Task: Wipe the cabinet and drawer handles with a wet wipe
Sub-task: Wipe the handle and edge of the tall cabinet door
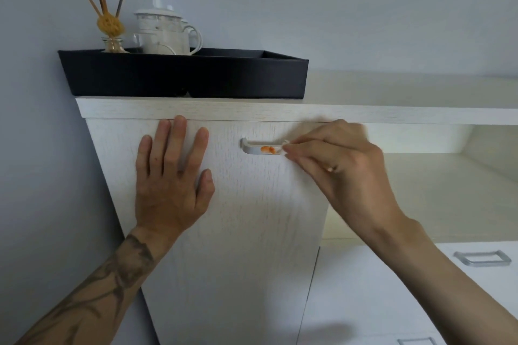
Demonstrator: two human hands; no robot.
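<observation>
Forearms are filling the lower part of my view, the tattooed left one rising to a left hand (171, 173) that I am holding flat and spread against the cabinet door (238, 232), fingers reaching up to the door's top edge, gripping nothing and, I judge, steadying the panel. My right hand (339, 168) is coming in from the right, its fingertips (290, 152) pressed together on a small pale scrap that I am taking to be the wet wipe (286, 144); only a sliver of it is showing, so I cannot be sure how much is folded inside the pinch. That pinch is touching the right end of the silver handle (259, 147), which is lying horizontally near the door's top edge, its long axis running left to right. An orange smear (267, 149) is sitting on the bar just left of my fingertips, between them and the handle's left post. So the coming stroke, as I am reading it, needs to travel leftward along the bar's length, and the right hand is the nearer one by far. Two drawer handles (482, 258) are waiting low at the right, untouched by either hand. A dark tray (185, 75) is resting on the cabinet's top left corner.
</observation>
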